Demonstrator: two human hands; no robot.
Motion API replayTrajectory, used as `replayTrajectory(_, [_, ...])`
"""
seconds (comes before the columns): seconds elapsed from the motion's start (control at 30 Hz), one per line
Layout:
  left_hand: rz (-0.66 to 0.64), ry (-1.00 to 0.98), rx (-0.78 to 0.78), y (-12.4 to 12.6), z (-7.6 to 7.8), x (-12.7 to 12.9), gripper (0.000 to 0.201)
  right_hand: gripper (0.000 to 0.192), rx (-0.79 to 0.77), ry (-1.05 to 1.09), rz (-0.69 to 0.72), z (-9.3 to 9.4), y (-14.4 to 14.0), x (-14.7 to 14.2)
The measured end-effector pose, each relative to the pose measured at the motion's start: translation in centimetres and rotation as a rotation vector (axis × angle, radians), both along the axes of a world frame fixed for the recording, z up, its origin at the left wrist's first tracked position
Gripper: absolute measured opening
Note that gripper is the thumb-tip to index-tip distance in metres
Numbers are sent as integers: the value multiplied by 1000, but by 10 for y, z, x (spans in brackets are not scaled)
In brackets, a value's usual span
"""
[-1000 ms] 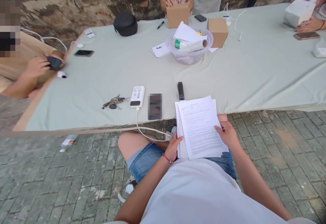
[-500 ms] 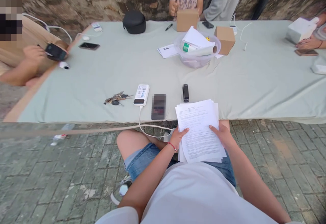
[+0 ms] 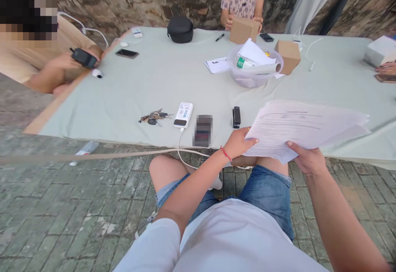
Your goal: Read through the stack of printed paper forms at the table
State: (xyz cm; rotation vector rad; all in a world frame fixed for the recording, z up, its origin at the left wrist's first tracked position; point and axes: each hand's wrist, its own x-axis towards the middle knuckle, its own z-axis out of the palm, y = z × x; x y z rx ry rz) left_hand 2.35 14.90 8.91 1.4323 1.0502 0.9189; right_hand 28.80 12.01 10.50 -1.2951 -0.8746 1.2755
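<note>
A stack of printed paper sheets (image 3: 297, 125) is held tilted above the table's near edge, its sheets slightly fanned at the right. My left hand (image 3: 237, 143), with a red string at the wrist, is closed on one edge, thumb on top. Gripping the near edge from the right is my right hand (image 3: 309, 158), also thumb on top; its fingers are hidden under the paper. Just left of the stack lies a black stapler (image 3: 236, 117). A blurred-out dark flat object (image 3: 202, 131) rests beside it, nearer the table edge.
On the cloth-covered table (image 3: 148, 82) are keys (image 3: 154, 116), a white power bank (image 3: 183, 115) with a cable, a plastic basin (image 3: 252, 80) of papers, a cardboard box (image 3: 287, 57) and a black case (image 3: 180, 29). Other people sit around; one holds a cardboard box (image 3: 244, 30).
Both hands have raised the paper stack from my lap, moving it forward and right and turning it sideways. The view has shifted left. The person opposite now has both hands on a box.
</note>
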Motion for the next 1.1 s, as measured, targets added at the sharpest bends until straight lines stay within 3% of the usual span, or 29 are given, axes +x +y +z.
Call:
replayTrajectory(0.13, [32,-66,279,29,47,11,29,61,341,-77,-102,36,31,-6])
replayTrajectory(0.23, [-3,-146,337,39,57,7,40,55,432,-147,-47,39,41,-2])
replayTrajectory(0.33, [56,-150,275,39,42,-8,57,53,303,-336,74,27,42,14])
replayTrajectory(0.43, [65,-146,183,36,19,-22,58,50,164,-531,211,17,41,30])
replayTrajectory(0.6, [14,-152,135,34,-8,-21,51,50,180,-580,459,16,50,27])
replayTrajectory(0.8, [-31,-113,134,36,-18,-8,25,46,120,-690,323,4,55,14])
replayTrajectory(0.93, [-28,-162,133,37,-16,-15,37,48,171,-604,408,5,53,20])
replayTrajectory(1.03, [75,-171,11,36,-23,-20,45,52,102,-608,467,2,55,21])
replayTrajectory(1.1, [62,-176,-22,34,-30,-20,45,54,38,-605,496,-5,56,18])
